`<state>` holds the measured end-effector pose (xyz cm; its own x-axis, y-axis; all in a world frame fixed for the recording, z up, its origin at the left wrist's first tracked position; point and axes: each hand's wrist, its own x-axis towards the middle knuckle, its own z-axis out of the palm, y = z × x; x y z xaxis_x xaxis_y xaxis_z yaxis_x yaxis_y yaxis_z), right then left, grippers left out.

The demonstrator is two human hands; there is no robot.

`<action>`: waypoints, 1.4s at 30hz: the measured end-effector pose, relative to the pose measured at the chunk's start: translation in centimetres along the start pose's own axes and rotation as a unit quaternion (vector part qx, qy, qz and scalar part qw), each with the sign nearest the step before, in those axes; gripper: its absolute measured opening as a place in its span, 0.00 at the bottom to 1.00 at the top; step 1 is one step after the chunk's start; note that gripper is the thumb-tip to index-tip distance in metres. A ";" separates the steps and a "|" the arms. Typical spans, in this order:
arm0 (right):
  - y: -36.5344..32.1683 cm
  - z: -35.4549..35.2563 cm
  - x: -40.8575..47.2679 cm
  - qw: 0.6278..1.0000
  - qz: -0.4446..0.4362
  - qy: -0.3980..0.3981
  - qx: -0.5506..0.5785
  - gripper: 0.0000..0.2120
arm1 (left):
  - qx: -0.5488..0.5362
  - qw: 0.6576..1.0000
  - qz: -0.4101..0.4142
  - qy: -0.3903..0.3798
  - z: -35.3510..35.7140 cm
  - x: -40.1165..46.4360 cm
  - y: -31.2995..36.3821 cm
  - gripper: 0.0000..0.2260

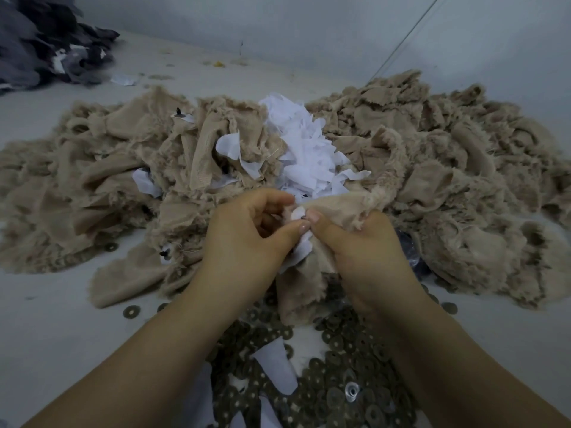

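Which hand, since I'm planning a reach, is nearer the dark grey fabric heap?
Left. The left hand lies down-right of the dark grey fabric heap; the right hand lies farther right, beyond it.

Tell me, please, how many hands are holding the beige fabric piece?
2: the left hand pinches the white patch at centre; the right hand pinches the beige fabric piece beside it.

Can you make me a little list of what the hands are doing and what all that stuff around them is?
left hand: pinches the white piece at the beige scrap's edge
right hand: grips the beige scrap, thumb on top
behind the hands: beige pile of frayed cloth, with white scraps heaped in the middle
in front: metal rings with holes, spread on the table
far left corner: dark cloth pile
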<state>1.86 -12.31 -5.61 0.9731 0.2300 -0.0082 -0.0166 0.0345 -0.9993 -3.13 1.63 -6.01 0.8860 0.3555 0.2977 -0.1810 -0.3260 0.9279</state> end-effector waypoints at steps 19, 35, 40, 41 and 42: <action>-1.1 0.6 -0.6 0.881 0.366 -0.173 0.246 0.10 | 0.181 0.920 0.342 -0.055 -2.8 -1.2 -0.2 0.07; -4.8 -2.7 -1.8 0.625 0.072 -0.287 -0.722 0.03 | 0.230 0.900 0.335 -0.157 -4.0 -0.7 -0.8 0.07; -3.3 -2.4 -1.5 0.645 0.077 -0.288 -0.704 0.09 | 0.206 0.898 0.339 -0.190 -2.6 -1.5 -2.0 0.09; -3.0 -2.2 -1.3 0.654 0.070 -0.284 -0.698 0.10 | 0.209 0.899 0.337 -0.188 -2.6 -1.6 -2.3 0.09; -2.7 -2.1 -1.2 0.654 0.053 -0.281 -0.701 0.11 | 0.212 0.901 0.332 -0.184 -2.6 -1.7 -2.5 0.10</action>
<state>1.23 -14.70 -2.97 0.7389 0.4934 -0.4589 0.5326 -0.8448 -0.0507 -5.27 4.15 -8.22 0.7379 -0.3296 0.5890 -0.6127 -0.6931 0.3797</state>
